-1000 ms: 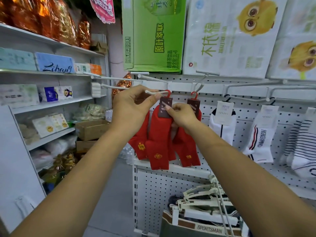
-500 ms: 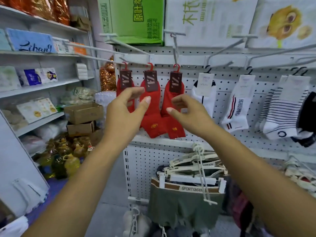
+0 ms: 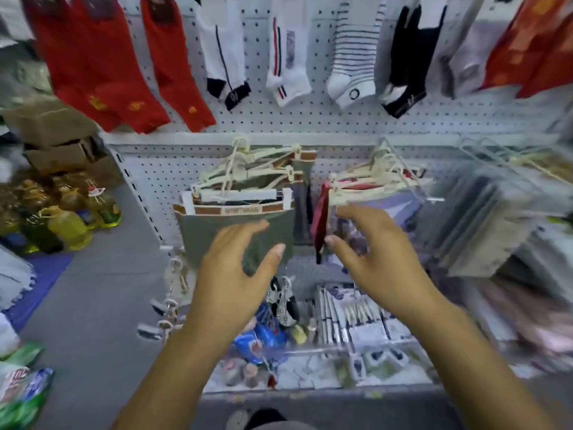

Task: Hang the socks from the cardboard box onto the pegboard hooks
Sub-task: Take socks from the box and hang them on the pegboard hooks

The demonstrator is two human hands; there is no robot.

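Both hands are empty: the left hand (image 3: 235,268) and the right hand (image 3: 375,252) hover with fingers spread and loosely bent, gripping nothing, just in front of the grey shorts (image 3: 217,231) on their hangers (image 3: 248,169). The red socks (image 3: 93,66) hang high on the pegboard (image 3: 310,119) at upper left, beside white and striped pairs (image 3: 288,57). Brown cardboard boxes (image 3: 46,125) sit at far left; whether either holds more socks I cannot tell. The view is smeared, so the likely risk is a hasty reach, with fingers snagging the hangers ahead or an arm brushing hung pairs loose.
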